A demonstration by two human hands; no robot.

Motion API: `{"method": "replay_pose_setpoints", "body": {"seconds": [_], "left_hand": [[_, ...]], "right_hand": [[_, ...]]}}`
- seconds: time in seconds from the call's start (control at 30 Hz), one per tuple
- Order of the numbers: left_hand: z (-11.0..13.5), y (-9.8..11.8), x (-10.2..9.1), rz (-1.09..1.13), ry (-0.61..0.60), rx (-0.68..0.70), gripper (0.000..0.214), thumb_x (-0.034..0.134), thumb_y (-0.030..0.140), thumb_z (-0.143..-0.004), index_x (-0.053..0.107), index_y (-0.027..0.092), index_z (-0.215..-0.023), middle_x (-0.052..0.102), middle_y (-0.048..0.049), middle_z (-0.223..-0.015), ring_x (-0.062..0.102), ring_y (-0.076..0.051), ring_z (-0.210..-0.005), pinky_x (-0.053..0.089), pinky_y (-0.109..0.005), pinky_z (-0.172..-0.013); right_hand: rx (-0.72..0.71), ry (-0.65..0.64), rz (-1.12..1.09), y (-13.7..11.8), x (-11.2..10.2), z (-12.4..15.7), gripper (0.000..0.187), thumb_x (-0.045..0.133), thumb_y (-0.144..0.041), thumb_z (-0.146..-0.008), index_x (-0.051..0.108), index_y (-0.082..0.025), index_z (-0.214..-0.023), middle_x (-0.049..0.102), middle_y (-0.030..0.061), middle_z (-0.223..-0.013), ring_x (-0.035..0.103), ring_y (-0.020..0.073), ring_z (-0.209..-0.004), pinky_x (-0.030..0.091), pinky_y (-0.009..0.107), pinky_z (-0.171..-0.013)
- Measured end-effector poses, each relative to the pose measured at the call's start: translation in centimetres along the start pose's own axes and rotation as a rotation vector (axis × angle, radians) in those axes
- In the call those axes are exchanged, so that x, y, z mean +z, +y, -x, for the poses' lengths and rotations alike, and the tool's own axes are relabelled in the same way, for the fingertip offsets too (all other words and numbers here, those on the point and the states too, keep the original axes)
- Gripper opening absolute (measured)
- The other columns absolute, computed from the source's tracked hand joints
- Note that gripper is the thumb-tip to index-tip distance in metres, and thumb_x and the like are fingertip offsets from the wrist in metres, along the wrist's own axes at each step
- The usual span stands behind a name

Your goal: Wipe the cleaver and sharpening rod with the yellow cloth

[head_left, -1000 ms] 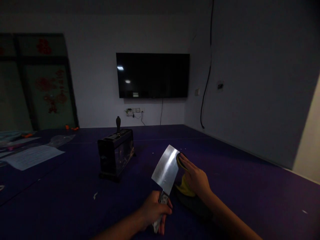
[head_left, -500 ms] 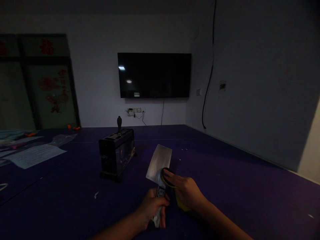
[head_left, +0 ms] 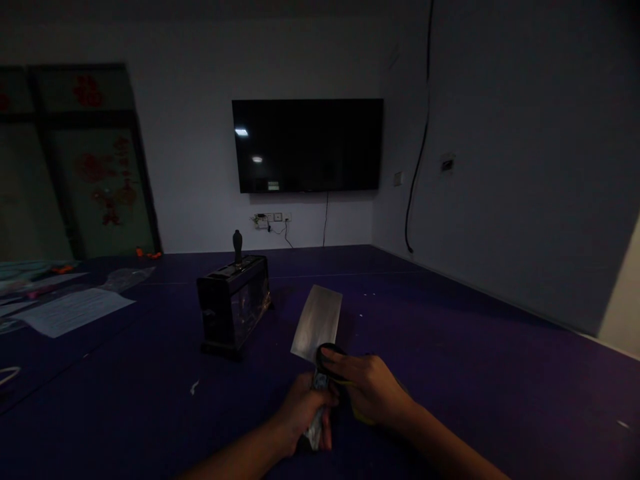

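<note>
My left hand (head_left: pixel 300 408) is closed around the handle of a cleaver (head_left: pixel 317 323). Its wide grey blade points away from me, above the purple tabletop. My right hand (head_left: pixel 376 388) grips a black and yellow knife sharpener (head_left: pixel 361 416), its rounded black end against the lower right edge of the blade, close to the handle. Fingers cover much of the sharpener, so its full shape is hidden. To the left of the blade stands a dark knife block (head_left: pixel 216 313), with one dark handle (head_left: pixel 238 244) sticking up from its top.
Printed paper (head_left: pixel 80 310) and clear plastic wrapping (head_left: pixel 129 277) lie on the purple table (head_left: pixel 150 413) at left. Small white scraps dot the surface. Beyond, a television (head_left: pixel 307 147) hangs on the wall, and a black cable (head_left: pixel 419 157) dangles at right.
The sharpener in my right hand has slid slightly toward the cleaver's handle and to the left. My left hand keeps its hold, and the view has shifted a little.
</note>
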State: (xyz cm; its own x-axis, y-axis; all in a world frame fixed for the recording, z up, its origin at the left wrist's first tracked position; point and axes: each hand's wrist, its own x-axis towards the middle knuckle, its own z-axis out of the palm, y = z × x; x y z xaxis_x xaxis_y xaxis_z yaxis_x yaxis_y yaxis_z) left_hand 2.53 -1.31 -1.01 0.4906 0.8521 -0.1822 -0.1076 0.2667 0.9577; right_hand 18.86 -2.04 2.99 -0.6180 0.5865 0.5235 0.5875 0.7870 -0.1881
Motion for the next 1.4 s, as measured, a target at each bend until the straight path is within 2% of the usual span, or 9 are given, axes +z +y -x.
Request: {"method": "replay_pose_setpoints", "body": {"seconds": [0.27,0.47,0.57,0.77,0.97,1.1,1.27,1.4], "left_hand": [[0.3,0.1,0.1,-0.055,0.014,0.002,0.02,0.054,0.026,-0.059,0.053,0.013,-0.074,0.045,0.0052,-0.037,0.047,-0.014,-0.027,0.035,-0.021,-0.028],[0.1,-0.3,0.4,-0.156,-0.09,-0.013,0.01,0.053,0.022,-0.056,0.05,0.012,-0.054,0.045,0.0011,-0.033,0.047,-0.015,-0.027,0.032,-0.019,-0.027],[0.0,-0.3,0.5,-0.173,-0.088,-0.015,0.008,0.053,0.02,-0.054,0.052,0.012,-0.057,0.046,0.0015,-0.034,0.045,-0.013,-0.026,0.032,-0.019,-0.027],[0.0,-0.4,0.5,-0.131,-0.058,0.021,0.017,0.056,0.023,-0.052,0.053,0.013,-0.065,0.044,0.0042,-0.035,0.045,-0.013,-0.026,0.033,-0.02,-0.028],[0.7,0.4,0.6,-0.08,-0.013,0.011,0.023,0.051,0.022,-0.056,0.052,0.014,-0.077,0.043,0.0072,-0.036,0.043,-0.012,-0.025,0.033,-0.019,-0.029],[0.8,0.5,0.7,-0.091,0.016,0.003,0.023,0.05,0.021,-0.056,0.051,0.015,-0.078,0.043,0.0076,-0.036,0.044,-0.013,-0.025,0.034,-0.021,-0.029],[-0.1,-0.4,0.5,-0.14,-0.039,0.059,0.015,0.055,0.025,-0.055,0.053,0.012,-0.063,0.045,0.0033,-0.035,0.045,-0.013,-0.027,0.034,-0.021,-0.029],[-0.4,-0.8,0.4,-0.201,-0.071,0.026,0.016,0.053,0.027,-0.057,0.054,0.011,-0.056,0.047,-0.0002,-0.034,0.047,-0.015,-0.028,0.033,-0.021,-0.027]], "right_hand": [[-0.012,0.012,0.052,0.1,0.5,0.1,0.049,0.038,-0.008,-0.067,0.059,-0.015,-0.111,0.053,0.0084,-0.123,0.061,0.016,-0.096,0.049,0.025,-0.08],[-0.035,-0.02,0.124,-0.2,0.1,0.1,0.052,0.039,-0.009,-0.069,0.055,-0.016,-0.118,0.046,0.0074,-0.13,0.064,0.0171,-0.088,0.051,0.026,-0.073],[-0.044,-0.022,0.17,-0.4,0.1,0.1,0.052,0.04,-0.01,-0.07,0.054,-0.017,-0.119,0.043,0.007,-0.132,0.064,0.0171,-0.085,0.052,0.026,-0.07],[-0.044,-0.039,0.185,-0.3,0.1,0.0,0.053,0.04,-0.01,-0.07,0.051,-0.017,-0.121,0.042,0.0059,-0.133,0.063,0.0159,-0.089,0.051,0.025,-0.074],[0.097,0.027,0.286,0.9,0.4,0.1,0.057,0.038,-0.005,-0.067,0.052,-0.017,-0.12,0.042,0.006,-0.133,0.06,0.0168,-0.097,0.05,0.026,-0.078],[0.152,0.037,0.313,1.2,0.6,0.3,0.061,0.039,-0.003,-0.064,0.05,-0.015,-0.122,0.04,0.0077,-0.134,0.061,0.0169,-0.095,0.05,0.026,-0.078],[0.019,-0.034,0.255,-0.1,0.5,0.0,0.058,0.038,-0.006,-0.068,0.048,-0.016,-0.124,0.042,0.0077,-0.133,0.062,0.0156,-0.093,0.05,0.024,-0.076],[-0.043,-0.074,0.269,-1.0,0.4,-0.3,0.052,0.039,-0.011,-0.073,0.048,-0.016,-0.124,0.042,0.0088,-0.133,0.064,0.0155,-0.084,0.051,0.025,-0.071]]}}
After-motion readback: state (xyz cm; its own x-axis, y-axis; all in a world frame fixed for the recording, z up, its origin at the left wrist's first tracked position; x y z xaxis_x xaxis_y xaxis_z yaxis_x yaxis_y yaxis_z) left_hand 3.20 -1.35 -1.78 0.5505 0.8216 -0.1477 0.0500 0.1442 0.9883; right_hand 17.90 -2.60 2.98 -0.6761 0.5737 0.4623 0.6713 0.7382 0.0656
